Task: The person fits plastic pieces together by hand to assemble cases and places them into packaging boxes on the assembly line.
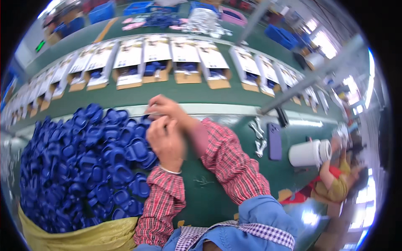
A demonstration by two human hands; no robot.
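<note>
My left hand (164, 142) is at the right edge of a big heap of blue molded plastic parts (100, 154), its fingers curled. Just beyond it, my right hand (167, 108) reaches across with fingers bent and pinched together, close to the left hand's fingertips. Both hands are somewhat blurred, and whatever lies between the fingers is too small or hidden to name. The parts look like small rounded cups or frames. Red plaid sleeve covers sit on both my forearms.
Open white boxes (157, 50) with blue parts inside line the green conveyor belt beyond a pale rail. On the right lie white plastic pieces (260, 147), a purple phone (274, 141) and a white jar (305, 154). A yellow sack (75, 230) edges the heap; another person (335, 180) sits at right.
</note>
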